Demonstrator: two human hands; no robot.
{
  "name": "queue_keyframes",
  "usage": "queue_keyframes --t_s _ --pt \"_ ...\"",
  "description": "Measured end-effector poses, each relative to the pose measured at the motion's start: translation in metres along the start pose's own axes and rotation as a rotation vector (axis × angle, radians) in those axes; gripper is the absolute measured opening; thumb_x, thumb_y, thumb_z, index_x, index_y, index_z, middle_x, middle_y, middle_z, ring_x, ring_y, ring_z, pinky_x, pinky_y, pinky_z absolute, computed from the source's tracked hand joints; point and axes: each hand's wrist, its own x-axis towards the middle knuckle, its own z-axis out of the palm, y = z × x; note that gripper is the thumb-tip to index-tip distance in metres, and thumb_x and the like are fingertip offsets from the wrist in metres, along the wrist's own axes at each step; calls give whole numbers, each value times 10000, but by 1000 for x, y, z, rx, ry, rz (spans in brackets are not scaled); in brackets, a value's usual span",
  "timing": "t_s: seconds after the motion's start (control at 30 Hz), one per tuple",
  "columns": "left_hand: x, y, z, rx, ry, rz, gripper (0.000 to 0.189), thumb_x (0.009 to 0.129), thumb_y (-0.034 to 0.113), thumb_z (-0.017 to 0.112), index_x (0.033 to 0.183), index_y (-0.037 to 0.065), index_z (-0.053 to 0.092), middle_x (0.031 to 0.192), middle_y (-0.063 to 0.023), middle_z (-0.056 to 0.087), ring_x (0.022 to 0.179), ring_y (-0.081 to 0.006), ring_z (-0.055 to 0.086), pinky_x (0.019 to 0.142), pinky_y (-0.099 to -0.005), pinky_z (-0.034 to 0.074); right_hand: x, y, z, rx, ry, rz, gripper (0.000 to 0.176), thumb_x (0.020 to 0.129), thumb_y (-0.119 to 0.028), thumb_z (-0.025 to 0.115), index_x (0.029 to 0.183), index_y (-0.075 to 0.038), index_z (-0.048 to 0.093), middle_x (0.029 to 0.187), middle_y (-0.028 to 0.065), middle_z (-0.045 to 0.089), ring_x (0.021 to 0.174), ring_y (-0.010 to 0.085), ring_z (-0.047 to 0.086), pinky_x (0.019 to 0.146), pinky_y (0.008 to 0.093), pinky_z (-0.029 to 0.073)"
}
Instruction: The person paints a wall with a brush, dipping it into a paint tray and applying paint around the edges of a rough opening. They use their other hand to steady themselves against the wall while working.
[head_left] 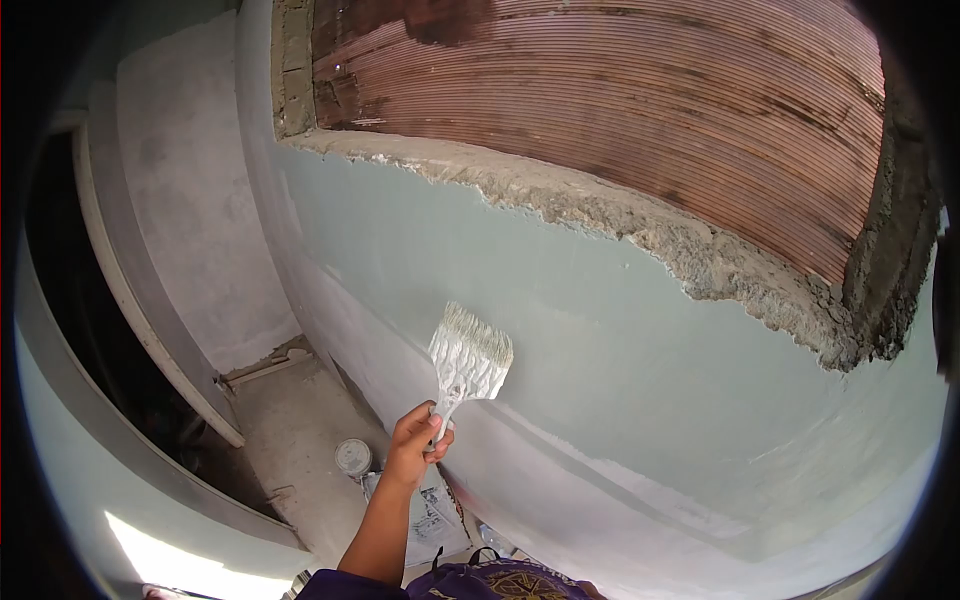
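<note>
My left hand (410, 448) is closed around the handle of a wide paintbrush (468, 355), with its bristles pointing up. White paint coats the ferrule and lower bristles, while the tips look grey-green. Behind the brush, in this view, is a wall (580, 370) painted pale green above and whitish lower down, with an uneven border between the two colours. A rough, broken cement sill (610, 200) runs above the painted area. My right hand is out of view.
Corrugated reddish-brown sheeting (620, 110) fills the window opening. On the floor (300, 410) stand a round white-lidded tub (353, 457) and a paint-smeared sheet (430, 520). A dark doorway (110, 330) lies to the left, beside a whitish wall (190, 190).
</note>
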Motion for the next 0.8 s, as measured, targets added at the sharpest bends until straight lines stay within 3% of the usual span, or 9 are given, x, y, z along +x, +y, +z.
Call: queue_keyframes --t_s 0.17,0.37,0.5,0.57,0.63,0.7,0.77,0.8 --pt "16 29 20 66 -28 81 234 962 249 492 885 36 555 632 -20 458 503 -61 329 435 -209 243 -9 0 10 7 16 5 305 859 -293 563 1008 -60 691 875 101 699 678 173 618 597 342 490" --pt "14 8 20 74 -21 -111 233 970 255 499 885 45 554 646 -11 466 502 -56 333 427 -211 239 -17 0 14 81 42 1 303 858 -292 563 1004 -61 694 871 99 699 675 171 617 596 341 490" --pt "-1 -13 3 110 4 -168 234 967 258 488 909 44 560 635 -16 454 470 -59 321 416 -207 229 -20 -36 -14 496 -137 31 280 879 -263 548 1036 -88 700 757 55 664 689 176 630 600 309 508" --pt "-10 -20 -10 100 -1 -171 235 966 257 488 901 42 557 626 -16 452 466 -58 317 412 -205 228 -56 -93 -57 419 -167 -184 251 878 -241 570 1008 -65 693 667 12 575 579 111 524 489 274 431" --pt "-13 -18 -15 82 9 -155 239 963 258 490 892 38 551 619 -16 450 464 -57 316 408 -202 228 -82 -137 -94 350 -300 -369 292 902 -270 533 1008 -48 689 718 23 601 630 117 537 588 272 449" --pt "-16 -12 -15 56 33 -123 244 959 260 495 884 32 543 614 -17 450 463 -56 317 406 -199 230 -128 -192 -134 354 -412 -551 247 942 -228 519 1035 -47 657 639 -35 468 566 88 414 538 250 367" --pt "-14 0 -9 60 27 -72 247 957 261 500 880 29 538 616 -18 449 463 -57 317 406 -198 232 -196 -245 -186 367 -451 -800 234 948 -214 523 1033 -25 632 657 -17 515 595 82 431 581 248 379" --pt "-13 7 -5 62 22 -49 249 956 262 502 878 27 535 617 -18 449 462 -57 317 406 -197 233 -233 -264 -215 301 -344 -907 214 934 -200 545 1004 -17 630 664 -4 538 587 85 438 572 250 386"
